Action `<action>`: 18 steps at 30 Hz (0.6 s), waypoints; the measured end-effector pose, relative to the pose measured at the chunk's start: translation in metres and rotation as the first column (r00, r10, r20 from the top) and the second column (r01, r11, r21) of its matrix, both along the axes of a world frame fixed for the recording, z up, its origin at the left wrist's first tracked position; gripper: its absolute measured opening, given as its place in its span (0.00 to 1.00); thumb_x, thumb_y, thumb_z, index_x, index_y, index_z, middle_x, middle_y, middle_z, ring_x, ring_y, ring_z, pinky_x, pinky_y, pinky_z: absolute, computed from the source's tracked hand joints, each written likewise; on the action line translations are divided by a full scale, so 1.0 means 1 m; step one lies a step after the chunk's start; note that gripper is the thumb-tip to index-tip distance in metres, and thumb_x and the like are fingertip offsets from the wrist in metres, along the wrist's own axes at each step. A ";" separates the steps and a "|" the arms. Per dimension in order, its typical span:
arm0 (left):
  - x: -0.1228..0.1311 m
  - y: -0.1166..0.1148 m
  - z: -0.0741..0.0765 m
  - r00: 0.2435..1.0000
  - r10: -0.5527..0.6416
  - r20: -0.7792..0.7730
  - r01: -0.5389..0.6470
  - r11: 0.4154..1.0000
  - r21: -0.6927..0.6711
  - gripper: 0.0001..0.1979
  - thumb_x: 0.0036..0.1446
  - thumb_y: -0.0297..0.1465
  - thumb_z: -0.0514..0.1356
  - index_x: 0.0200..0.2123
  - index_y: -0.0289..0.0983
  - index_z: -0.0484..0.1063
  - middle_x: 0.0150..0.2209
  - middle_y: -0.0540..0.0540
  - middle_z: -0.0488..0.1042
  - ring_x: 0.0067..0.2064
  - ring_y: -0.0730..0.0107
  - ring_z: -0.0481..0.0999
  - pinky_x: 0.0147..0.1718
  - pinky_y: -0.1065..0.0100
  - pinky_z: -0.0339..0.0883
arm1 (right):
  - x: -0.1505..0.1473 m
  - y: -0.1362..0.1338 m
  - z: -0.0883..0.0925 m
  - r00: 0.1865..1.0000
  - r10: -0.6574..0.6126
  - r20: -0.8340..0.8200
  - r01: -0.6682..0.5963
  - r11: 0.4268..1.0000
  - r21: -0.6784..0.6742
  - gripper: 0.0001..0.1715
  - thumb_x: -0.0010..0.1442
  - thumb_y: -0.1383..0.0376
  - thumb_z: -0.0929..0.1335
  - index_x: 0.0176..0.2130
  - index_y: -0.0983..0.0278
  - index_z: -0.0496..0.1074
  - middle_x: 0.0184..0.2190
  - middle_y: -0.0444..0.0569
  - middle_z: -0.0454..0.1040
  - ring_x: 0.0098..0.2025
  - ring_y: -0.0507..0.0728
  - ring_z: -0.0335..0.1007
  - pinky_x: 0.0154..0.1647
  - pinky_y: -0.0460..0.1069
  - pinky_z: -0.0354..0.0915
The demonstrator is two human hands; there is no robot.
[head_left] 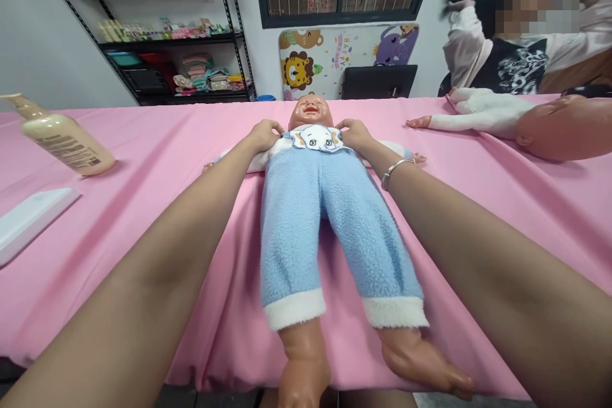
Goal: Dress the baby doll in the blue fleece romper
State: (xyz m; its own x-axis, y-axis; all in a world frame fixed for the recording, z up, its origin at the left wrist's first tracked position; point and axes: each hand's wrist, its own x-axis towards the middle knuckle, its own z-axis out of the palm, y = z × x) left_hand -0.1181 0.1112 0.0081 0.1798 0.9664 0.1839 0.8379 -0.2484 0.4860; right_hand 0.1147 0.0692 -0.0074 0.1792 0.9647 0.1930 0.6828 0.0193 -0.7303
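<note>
A baby doll (312,113) lies face up on the pink-covered table, its head away from me and its feet towards me. It wears light blue fleece trousers (294,223) with white cuffs and a white long-sleeved top. Over its chest lies a white bib (318,138) with an animal face on it. At the bib's left edge, by the doll's shoulder, my left hand (266,136) has its fingers closed on the edge. My right hand (354,136), with a silver bangle on the wrist, pinches the opposite edge.
To the left are a pump bottle (69,140) and a white flat box (36,220) on the pink cloth (157,140). A second doll (549,124) in white lies at the right, with a person (521,57) behind it. Shelves (167,44) and a black screen (380,81) stand beyond.
</note>
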 end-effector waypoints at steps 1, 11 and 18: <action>0.000 0.000 -0.002 1.000 0.012 -0.007 -0.012 1.000 0.015 0.09 0.49 0.30 0.63 0.36 0.36 0.77 0.36 0.44 0.77 0.41 0.61 0.74 0.45 0.65 0.66 | -0.001 -0.001 0.002 1.000 0.019 0.017 -0.018 1.000 -0.023 0.16 0.54 0.77 0.65 0.42 0.71 0.75 0.36 0.53 0.75 0.40 0.57 0.68 0.42 0.50 0.62; -0.007 -0.039 0.015 0.980 -0.052 -0.193 0.026 0.991 -0.134 0.15 0.49 0.26 0.57 0.40 0.35 0.77 0.43 0.41 0.79 0.45 0.57 0.76 0.46 0.65 0.66 | 0.010 -0.030 0.010 0.996 0.012 0.087 -0.016 0.999 0.052 0.14 0.56 0.75 0.63 0.39 0.69 0.75 0.39 0.56 0.76 0.42 0.60 0.70 0.45 0.53 0.63; 0.028 -0.099 0.035 0.998 0.031 -0.057 -0.020 0.982 0.186 0.19 0.60 0.29 0.50 0.51 0.38 0.72 0.51 0.42 0.76 0.54 0.56 0.72 0.54 0.56 0.63 | 0.029 -0.089 -0.033 0.972 -0.045 0.231 -0.013 0.970 0.242 0.14 0.54 0.71 0.61 0.36 0.70 0.75 0.38 0.58 0.76 0.42 0.63 0.70 0.47 0.57 0.64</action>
